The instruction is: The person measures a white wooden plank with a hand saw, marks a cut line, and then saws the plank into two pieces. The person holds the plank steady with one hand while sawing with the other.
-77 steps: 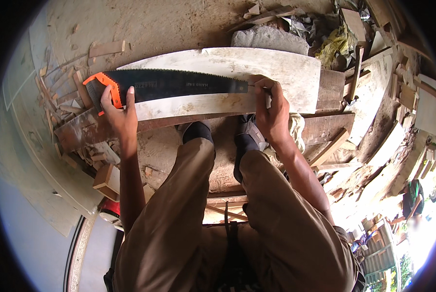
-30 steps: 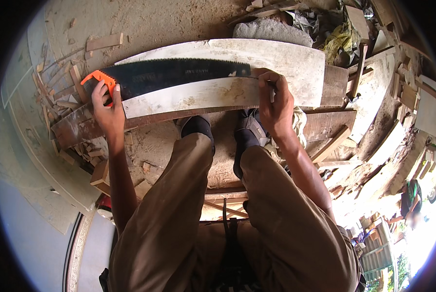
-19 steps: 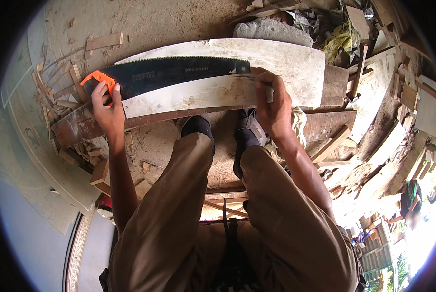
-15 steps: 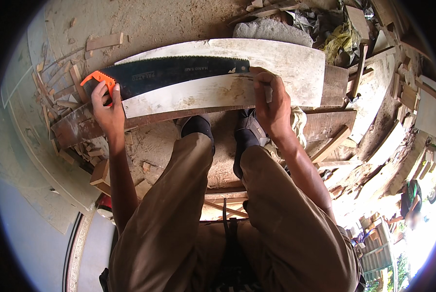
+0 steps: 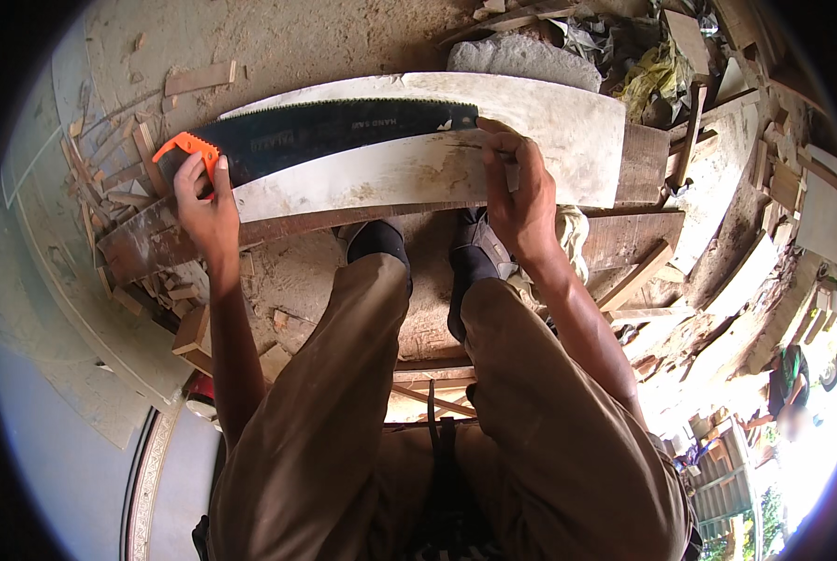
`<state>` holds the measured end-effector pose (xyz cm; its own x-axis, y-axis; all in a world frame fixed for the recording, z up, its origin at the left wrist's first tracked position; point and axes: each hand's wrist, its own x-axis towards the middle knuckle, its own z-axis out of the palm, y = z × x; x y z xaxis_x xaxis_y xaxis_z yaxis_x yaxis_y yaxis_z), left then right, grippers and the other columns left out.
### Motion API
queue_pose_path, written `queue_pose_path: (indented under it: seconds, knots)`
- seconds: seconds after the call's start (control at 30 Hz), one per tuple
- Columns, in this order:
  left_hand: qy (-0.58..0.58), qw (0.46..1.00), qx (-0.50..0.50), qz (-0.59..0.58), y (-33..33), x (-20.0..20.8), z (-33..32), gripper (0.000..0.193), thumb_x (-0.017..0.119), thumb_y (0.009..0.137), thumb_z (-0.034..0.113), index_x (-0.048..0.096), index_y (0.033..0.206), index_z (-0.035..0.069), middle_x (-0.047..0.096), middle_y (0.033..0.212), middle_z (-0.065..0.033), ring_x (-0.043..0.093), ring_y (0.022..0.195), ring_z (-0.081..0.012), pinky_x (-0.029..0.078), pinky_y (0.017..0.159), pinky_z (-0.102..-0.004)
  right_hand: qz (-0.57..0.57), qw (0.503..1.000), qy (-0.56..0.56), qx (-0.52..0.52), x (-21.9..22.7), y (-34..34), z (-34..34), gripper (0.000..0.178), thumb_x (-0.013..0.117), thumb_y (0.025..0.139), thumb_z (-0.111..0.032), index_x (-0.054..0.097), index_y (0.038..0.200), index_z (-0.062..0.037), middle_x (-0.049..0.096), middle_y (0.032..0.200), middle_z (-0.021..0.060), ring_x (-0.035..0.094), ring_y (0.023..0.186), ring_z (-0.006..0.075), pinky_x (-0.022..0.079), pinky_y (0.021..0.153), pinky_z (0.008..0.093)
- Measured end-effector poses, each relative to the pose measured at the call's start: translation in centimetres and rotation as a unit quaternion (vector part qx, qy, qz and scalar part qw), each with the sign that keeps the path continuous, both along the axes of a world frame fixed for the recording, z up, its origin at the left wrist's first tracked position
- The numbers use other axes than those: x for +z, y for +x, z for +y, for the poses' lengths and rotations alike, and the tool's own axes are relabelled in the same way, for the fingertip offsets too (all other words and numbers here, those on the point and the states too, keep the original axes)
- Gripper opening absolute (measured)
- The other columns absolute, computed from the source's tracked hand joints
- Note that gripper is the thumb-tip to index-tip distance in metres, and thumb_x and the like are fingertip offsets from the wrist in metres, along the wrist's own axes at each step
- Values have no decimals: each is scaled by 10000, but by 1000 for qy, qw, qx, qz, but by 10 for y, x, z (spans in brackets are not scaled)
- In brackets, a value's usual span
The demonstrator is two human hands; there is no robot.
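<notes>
A hand saw [image 5: 334, 138] with a dark blade and an orange handle [image 5: 190, 148] lies crosswise before me, its teeth turned to the far side. My left hand [image 5: 209, 210] is closed round the handle at the left. At the blade's tip, the fingers of my right hand [image 5: 519, 192] are bent in a pinch on the blade's end. Under the saw is a stained white panel [image 5: 559, 140], which rests across a brown wooden plank [image 5: 143, 245].
Behind the panel sits a grey stone [image 5: 521, 62]. Wood offcuts [image 5: 201, 79] litter the floor on both sides, with a crumpled yellow sack [image 5: 657, 82] at the far right. My shoes [image 5: 378, 245] stand close to the plank's near edge. Another person [image 5: 791, 388] is at the far right.
The saw's blade has shifted slightly to the far side and tilted a little. Both hands have kept their hold and moved only slightly with it.
</notes>
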<state>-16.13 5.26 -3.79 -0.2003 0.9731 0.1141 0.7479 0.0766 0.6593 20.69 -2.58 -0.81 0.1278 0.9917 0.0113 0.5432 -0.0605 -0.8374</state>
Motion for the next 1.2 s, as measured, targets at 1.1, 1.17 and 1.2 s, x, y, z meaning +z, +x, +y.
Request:
queue_pose_path:
  seconds: [1.1, 1.17, 1.2]
  knots:
    - [44, 993, -53, 92, 3, -10, 38, 326, 649, 957, 215, 605, 1223, 30, 667, 1130, -126, 653, 988, -218, 501, 880, -333, -65, 992, 108, -15, -21, -8, -10, 265, 589, 847, 91, 568, 1090, -14, 657, 1147, 170, 622, 955, 332, 490, 852, 386]
    - [44, 993, -51, 95, 9, -8, 36, 324, 649, 957, 229, 613, 1217, 40, 669, 1126, -123, 655, 987, -225, 503, 872, -336, -76, 991, 111, -18, -20, -8, -9, 204, 547, 882, 97, 554, 1059, -4, 668, 1138, 164, 638, 918, 281, 499, 831, 347]
    - [44, 993, -50, 96, 12, -6, 36, 323, 649, 956, 236, 617, 1215, 44, 670, 1124, -121, 655, 986, -229, 504, 869, -338, -63, 993, 103, -19, -20, -8, -10, 230, 567, 861, 95, 550, 1067, -8, 662, 1133, 167, 630, 934, 305, 494, 840, 365]
